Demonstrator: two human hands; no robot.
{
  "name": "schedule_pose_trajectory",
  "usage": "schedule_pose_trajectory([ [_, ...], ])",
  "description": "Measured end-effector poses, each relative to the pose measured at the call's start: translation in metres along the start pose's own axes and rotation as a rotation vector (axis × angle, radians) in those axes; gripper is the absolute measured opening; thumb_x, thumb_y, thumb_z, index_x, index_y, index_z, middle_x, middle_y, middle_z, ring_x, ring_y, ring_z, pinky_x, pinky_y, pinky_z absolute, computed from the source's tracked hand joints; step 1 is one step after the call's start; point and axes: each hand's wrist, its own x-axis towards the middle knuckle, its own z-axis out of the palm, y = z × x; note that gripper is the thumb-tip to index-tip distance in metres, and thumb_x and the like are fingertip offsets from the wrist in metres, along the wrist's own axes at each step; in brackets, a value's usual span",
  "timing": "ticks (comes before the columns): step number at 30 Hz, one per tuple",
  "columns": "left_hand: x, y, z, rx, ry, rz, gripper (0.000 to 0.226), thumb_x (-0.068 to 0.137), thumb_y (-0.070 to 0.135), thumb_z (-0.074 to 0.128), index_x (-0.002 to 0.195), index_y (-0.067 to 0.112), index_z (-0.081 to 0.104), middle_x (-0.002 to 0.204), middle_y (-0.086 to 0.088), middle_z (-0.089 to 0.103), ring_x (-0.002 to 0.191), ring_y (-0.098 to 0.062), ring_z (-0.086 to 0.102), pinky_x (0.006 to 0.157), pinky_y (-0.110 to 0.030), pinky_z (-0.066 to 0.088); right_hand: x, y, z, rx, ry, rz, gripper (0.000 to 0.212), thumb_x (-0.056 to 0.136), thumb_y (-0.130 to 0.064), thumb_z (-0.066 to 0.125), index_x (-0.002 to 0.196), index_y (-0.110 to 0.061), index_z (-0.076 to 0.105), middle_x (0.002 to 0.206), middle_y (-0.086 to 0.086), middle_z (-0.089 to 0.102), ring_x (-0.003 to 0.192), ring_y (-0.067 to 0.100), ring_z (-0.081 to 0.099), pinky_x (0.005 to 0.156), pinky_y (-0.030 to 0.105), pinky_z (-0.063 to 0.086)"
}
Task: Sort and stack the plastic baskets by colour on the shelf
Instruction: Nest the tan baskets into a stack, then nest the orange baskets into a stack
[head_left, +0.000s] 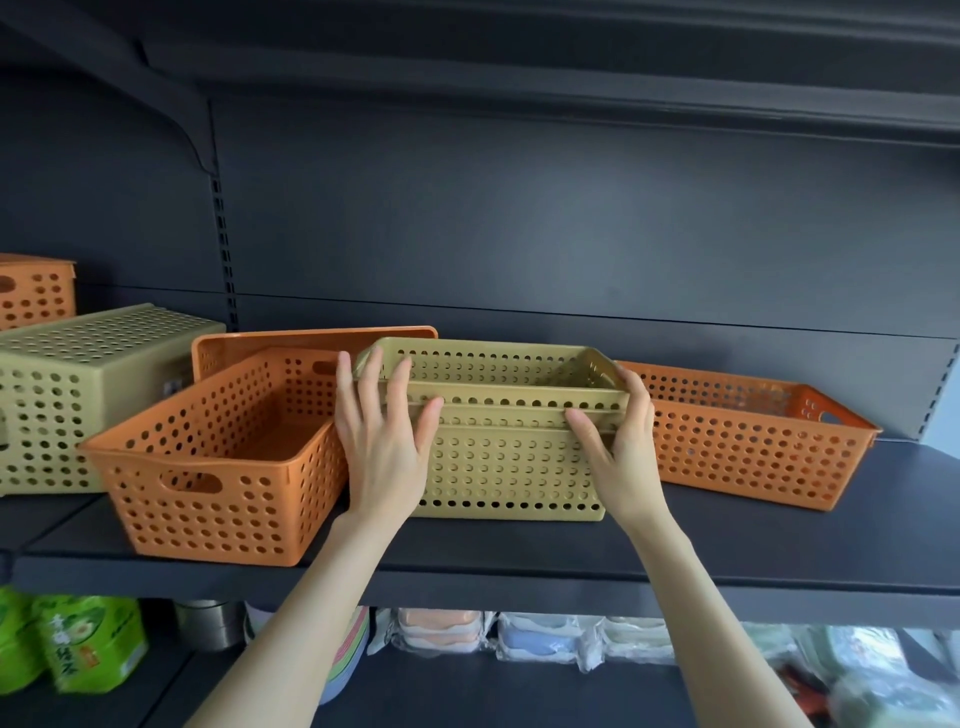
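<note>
Nesting olive stack (511, 441), mid-shelf (727, 540) near front edge: left hand (382, 447) spread flat on it, right hand (621, 447) clasping its rim. Risk: uneven push jams upper basket or shoves stack into orange basket (223, 457)

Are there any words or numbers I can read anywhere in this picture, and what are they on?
Green packets under the shelf: white printed characters, too blurred to read.
Small orange label on the same packets: too small to read.
Olive baskets, orange baskets: no writing visible.
Wrapped items on the lower shelf: no readable text.
</note>
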Motion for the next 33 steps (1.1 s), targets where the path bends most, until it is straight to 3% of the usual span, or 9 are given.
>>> schedule_pose_trajectory([
  [6,0.0,0.006,-0.008,-0.004,-0.067,-0.041,0.057,0.093,0.045,0.04,0.134,0.006,0.046,0.149,-0.02,0.033,0.142,-0.04,0.012,0.109,-0.057,0.021,0.001,0.0,-0.007,-0.022,-0.054,-0.013,0.068,0.09,-0.03,0.06,0.146,-0.022,0.021,0.149,0.007,0.03,0.136,0.014,0.031,0.104,0.029,0.031],
  [9,-0.003,0.013,-0.014,0.008,-0.077,-0.071,0.056,0.093,0.043,0.038,0.135,0.007,0.047,0.151,-0.02,0.029,0.143,-0.04,0.009,0.111,-0.053,0.014,0.001,0.001,-0.016,-0.001,-0.122,0.003,0.076,0.088,-0.043,0.059,0.148,-0.035,0.013,0.154,0.0,0.027,0.14,0.016,0.031,0.111,0.044,0.033],
  [11,-0.009,0.026,-0.015,0.011,-0.066,-0.068,0.051,0.092,0.038,0.04,0.13,0.006,0.05,0.148,-0.022,0.034,0.142,-0.04,0.016,0.111,-0.055,0.014,-0.001,0.004,-0.026,-0.004,-0.141,0.006,0.077,0.085,-0.053,0.056,0.148,-0.04,0.012,0.154,-0.005,0.03,0.139,0.015,0.034,0.111,0.044,0.034],
  [15,-0.027,0.069,-0.007,-0.044,-0.006,0.01,0.035,0.088,0.028,0.049,0.114,0.007,0.057,0.132,-0.02,0.047,0.129,-0.033,0.036,0.104,-0.051,0.031,0.0,0.022,-0.063,-0.139,-0.052,0.017,0.059,0.093,-0.04,0.055,0.144,-0.02,0.034,0.144,0.002,0.044,0.131,0.018,0.043,0.102,0.032,0.037],
  [18,-0.042,0.111,0.006,-0.136,-0.005,0.021,0.029,0.087,0.025,0.049,0.107,0.008,0.06,0.12,-0.014,0.054,0.112,-0.025,0.046,0.094,-0.043,0.037,0.007,0.047,-0.105,-0.335,0.004,-0.022,0.043,0.093,-0.032,0.057,0.13,-0.009,0.052,0.132,0.01,0.054,0.124,0.029,0.046,0.099,0.034,0.036],
  [22,-0.062,0.168,0.035,-0.288,-0.037,-0.009,0.026,0.087,0.022,0.047,0.099,0.005,0.062,0.106,-0.01,0.059,0.102,-0.019,0.052,0.09,-0.033,0.042,0.026,0.086,-0.156,-0.577,-0.006,-0.051,0.046,0.092,-0.029,0.059,0.132,-0.007,0.051,0.143,0.012,0.048,0.14,0.033,0.028,0.112,0.048,0.02],
  [26,-0.082,0.217,0.069,-0.393,-0.148,-0.096,0.027,0.087,0.024,0.045,0.1,0.006,0.061,0.102,-0.003,0.057,0.098,-0.017,0.054,0.086,-0.029,0.044,0.048,0.116,-0.189,-0.769,-0.161,-0.022,0.061,0.092,-0.036,0.056,0.145,-0.013,0.035,0.153,0.008,0.035,0.147,0.028,0.01,0.113,0.04,-0.008],
  [30,-0.093,0.242,0.094,-0.421,-0.261,-0.287,0.028,0.088,0.018,0.058,0.114,0.009,0.054,0.11,0.003,0.05,0.106,-0.02,0.053,0.089,-0.043,0.048,0.053,0.122,-0.203,-0.859,-0.181,-0.058,0.053,0.089,-0.042,0.058,0.131,-0.011,0.05,0.122,0.008,0.056,0.123,0.031,0.04,0.105,0.04,0.003],
  [33,-0.09,0.253,0.101,-0.492,-0.349,-0.465,0.055,0.086,0.022,0.066,0.133,0.009,0.04,0.128,-0.001,0.045,0.12,-0.018,0.046,0.099,-0.042,0.044,0.043,0.126,-0.214,-0.871,-0.101,-0.12,0.042,0.084,-0.039,0.066,0.113,-0.01,0.06,0.104,0.007,0.06,0.108,0.032,0.049,0.098,0.04,0.011],
])
